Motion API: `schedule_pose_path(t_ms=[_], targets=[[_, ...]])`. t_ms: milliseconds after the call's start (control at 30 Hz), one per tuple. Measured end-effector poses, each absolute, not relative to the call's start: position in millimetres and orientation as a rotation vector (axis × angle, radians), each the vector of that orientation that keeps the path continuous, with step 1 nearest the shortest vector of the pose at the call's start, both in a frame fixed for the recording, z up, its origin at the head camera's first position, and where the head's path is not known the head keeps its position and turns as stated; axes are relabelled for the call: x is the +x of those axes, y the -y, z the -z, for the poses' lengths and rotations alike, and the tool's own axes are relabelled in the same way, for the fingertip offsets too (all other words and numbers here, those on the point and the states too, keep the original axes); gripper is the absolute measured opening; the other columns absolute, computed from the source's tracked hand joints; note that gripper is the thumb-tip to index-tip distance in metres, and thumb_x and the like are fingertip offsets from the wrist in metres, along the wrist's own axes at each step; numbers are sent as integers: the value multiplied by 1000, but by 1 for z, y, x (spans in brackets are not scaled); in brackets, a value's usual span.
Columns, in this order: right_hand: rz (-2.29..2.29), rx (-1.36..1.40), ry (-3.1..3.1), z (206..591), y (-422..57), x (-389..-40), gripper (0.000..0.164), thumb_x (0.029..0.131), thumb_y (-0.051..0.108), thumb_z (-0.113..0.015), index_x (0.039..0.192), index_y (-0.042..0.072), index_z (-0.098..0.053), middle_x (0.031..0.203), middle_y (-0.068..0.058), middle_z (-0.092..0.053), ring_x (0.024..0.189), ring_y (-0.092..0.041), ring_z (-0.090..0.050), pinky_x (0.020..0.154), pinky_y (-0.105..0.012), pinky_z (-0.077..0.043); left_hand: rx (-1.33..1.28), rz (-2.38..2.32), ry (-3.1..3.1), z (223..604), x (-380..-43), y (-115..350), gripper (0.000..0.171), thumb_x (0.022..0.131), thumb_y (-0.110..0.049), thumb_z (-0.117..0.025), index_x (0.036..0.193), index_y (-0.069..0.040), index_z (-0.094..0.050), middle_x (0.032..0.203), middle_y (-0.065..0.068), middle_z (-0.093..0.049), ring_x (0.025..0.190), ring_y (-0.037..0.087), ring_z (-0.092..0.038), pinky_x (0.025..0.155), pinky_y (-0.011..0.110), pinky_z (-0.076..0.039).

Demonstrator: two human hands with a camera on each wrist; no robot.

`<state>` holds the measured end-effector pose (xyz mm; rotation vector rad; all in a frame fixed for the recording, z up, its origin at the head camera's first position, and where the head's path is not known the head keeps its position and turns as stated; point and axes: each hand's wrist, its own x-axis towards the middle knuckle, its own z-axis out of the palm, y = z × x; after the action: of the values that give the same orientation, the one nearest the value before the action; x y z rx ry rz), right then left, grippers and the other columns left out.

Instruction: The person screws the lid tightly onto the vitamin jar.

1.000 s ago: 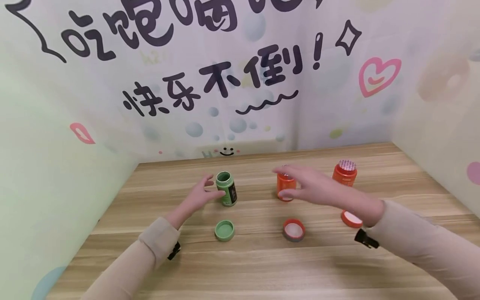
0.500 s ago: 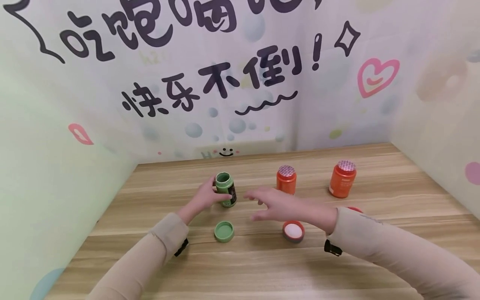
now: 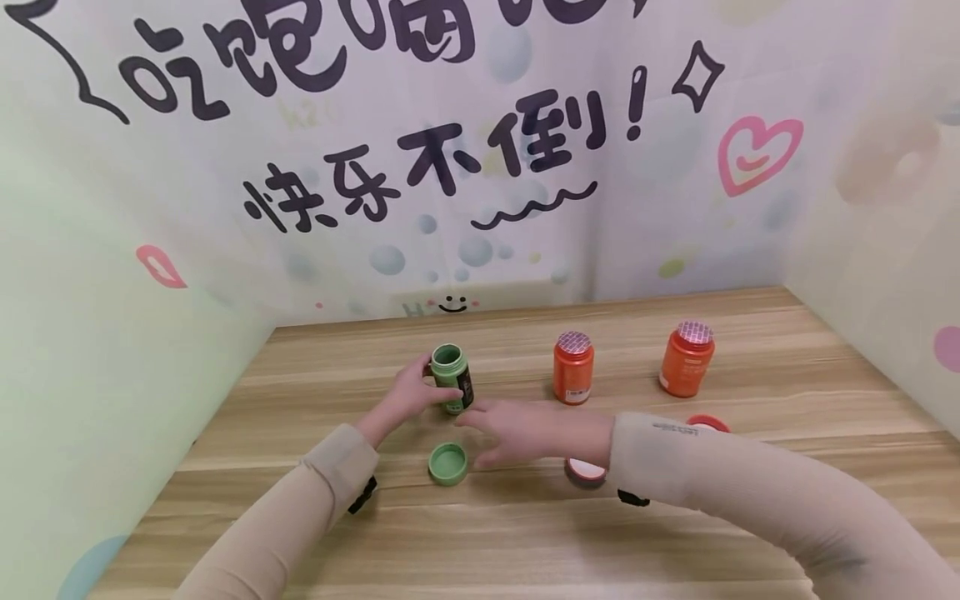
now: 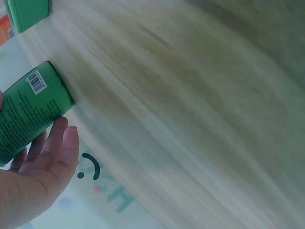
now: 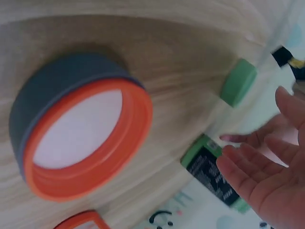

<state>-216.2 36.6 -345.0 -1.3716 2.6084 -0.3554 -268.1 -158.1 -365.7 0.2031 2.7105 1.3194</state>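
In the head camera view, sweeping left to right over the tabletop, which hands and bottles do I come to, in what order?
Left hand, green bottle, right hand, middle orange bottle, rightmost orange bottle.

A pale back wall carries bold dark Chinese characters, a wavy line, bluish bubbles and a pink heart; a small smiling face sits just above the far edge of the light wood-grain surface. The greenish left wall and cream right wall flank it. The light is soft, with a faint sheen near the front.
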Motion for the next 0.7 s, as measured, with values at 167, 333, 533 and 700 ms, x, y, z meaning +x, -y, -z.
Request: schedule_pose_path(t_ms=[167, 333, 533, 700], targets=[[267, -1498, -2593, 352, -19, -215, 51, 80, 31, -70, 122, 6, -53, 115, -7, -53, 100, -15, -54, 88, -24, -44, 188, -1321, -2701, 366, -269, 159, 71, 72, -23, -78, 132, -8, -43, 128, 15, -50, 121, 33, -44, 98, 48, -37], [107, -1488, -2522, 352, -4, -218, 53, 80, 29, -70, 127, 12, -52, 124, -5, -52, 108, -13, -52, 93, -24, -42, 167, -1335, -2677, 365, -270, 159, 71, 72, -22, -78, 131, -8, -43, 129, 16, -50, 123, 33, -43, 99, 48, -37], [-105, -1570, -2488, 356, 5, -218, 51, 81, 30, -69, 127, 20, -52, 123, -2, -54, 104, -10, -52, 89, -24, -44, 167, -1325, -2673, 365, -272, 160, 74, 72, -23, -78, 133, -9, -41, 132, 17, -48, 124, 34, -42, 99, 48, -36], [-146, -1597, -2469, 355, 10, -215, 45, 82, 28, -69, 124, 25, -54, 116, 1, -55, 95, -8, -53, 82, -23, -46, 163, -1327, -2673, 366, -272, 160, 73, 71, -22, -79, 132, -9, -42, 133, 16, -47, 125, 34, -41, 100, 48, -35]])
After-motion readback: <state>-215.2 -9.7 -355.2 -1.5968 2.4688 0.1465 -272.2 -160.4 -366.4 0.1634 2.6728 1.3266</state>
